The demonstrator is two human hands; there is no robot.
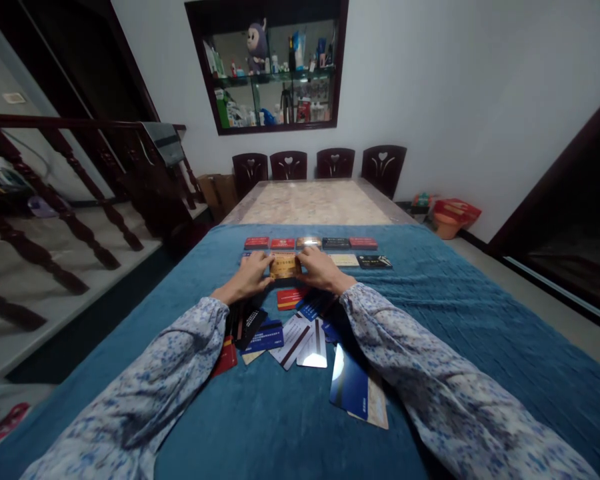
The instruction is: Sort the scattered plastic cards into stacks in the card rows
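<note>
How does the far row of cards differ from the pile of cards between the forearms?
The far row is laid side by side, edges aligned; the pile is fanned and overlapping, cards at mixed angles. The far row lies beyond the gold card that the left hand and right hand grip; the pile lies nearer, partly under the sleeves. Both rest on the blue cloth.

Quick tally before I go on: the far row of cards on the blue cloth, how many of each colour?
Red cards: 3
Gold card, with glare on it: 1
Dark card: 1
Total: 5
Not counted: the held card between the left hand and right hand, one row nearer.
</note>
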